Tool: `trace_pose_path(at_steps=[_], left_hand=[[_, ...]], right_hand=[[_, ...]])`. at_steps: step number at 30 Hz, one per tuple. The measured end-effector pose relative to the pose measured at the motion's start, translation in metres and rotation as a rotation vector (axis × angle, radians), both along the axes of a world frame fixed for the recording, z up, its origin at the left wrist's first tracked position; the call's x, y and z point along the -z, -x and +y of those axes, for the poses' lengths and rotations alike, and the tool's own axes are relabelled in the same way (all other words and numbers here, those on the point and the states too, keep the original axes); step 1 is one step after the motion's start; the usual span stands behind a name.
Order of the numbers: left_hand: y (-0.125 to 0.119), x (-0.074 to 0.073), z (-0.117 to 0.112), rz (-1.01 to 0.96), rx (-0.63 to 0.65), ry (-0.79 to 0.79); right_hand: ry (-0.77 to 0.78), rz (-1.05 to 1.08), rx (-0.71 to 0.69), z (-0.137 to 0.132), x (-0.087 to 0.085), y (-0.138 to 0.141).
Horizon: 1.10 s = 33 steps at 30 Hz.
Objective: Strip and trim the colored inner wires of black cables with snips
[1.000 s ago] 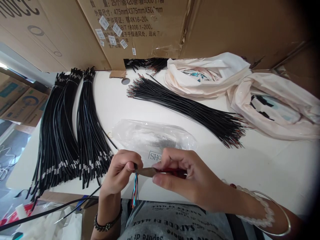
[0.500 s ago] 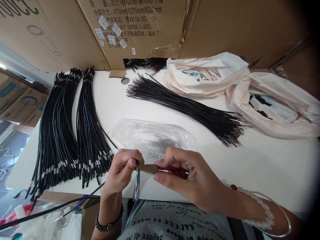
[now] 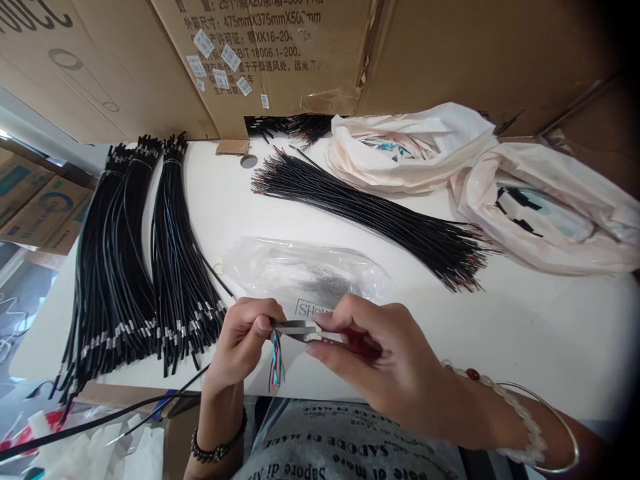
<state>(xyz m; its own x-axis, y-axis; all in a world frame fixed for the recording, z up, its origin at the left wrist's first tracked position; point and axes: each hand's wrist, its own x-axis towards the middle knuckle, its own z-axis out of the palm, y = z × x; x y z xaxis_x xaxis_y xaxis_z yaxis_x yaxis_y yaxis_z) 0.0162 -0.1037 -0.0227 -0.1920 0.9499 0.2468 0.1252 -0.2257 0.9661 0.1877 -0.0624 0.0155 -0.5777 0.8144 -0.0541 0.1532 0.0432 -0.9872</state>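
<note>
My left hand (image 3: 253,337) is closed around a black cable (image 3: 187,385), pinching it close to its stripped end. From that end several thin coloured wires (image 3: 276,363) hang down, blue, red and dark among them. In my right hand (image 3: 380,353) is a pair of pliers (image 3: 300,328) with red handles, partly covered by my fingers. Their jaws are spread apart, and the tips reach the cable end beside my left thumb. Behind my hands lies a clear plastic bag (image 3: 310,270) with printed lettering.
Tied bundles of black cables with silvery bands (image 3: 113,267) lie on the left of the white table (image 3: 540,333). Another cable bundle (image 3: 370,217) lies across the middle. Two white bags with scraps (image 3: 415,173) stand at the back right, before large cardboard boxes (image 3: 280,60).
The pliers' jaws have opened and turned slightly at the cable end. The coloured wires have fanned out a little. Both hands stay in nearly the same place.
</note>
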Motion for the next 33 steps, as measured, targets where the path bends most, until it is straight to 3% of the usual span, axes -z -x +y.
trace_pose_path(at_steps=[6, 12, 25, 33], left_hand=[[0.009, 0.005, 0.003, -0.035, 0.026, 0.012], [0.005, 0.003, 0.001, -0.026, -0.026, 0.001], [-0.005, 0.0, -0.001, -0.021, -0.066, 0.03], [-0.007, -0.001, -0.004, 0.001, -0.013, 0.002]], right_hand=[[0.492, 0.229, -0.013, 0.003, 0.001, 0.004], [0.71, 0.367, -0.083, 0.006, 0.0, 0.007], [0.594, 0.225, -0.139, 0.013, -0.004, 0.0], [0.205, 0.012, -0.129, 0.017, -0.009, -0.008]])
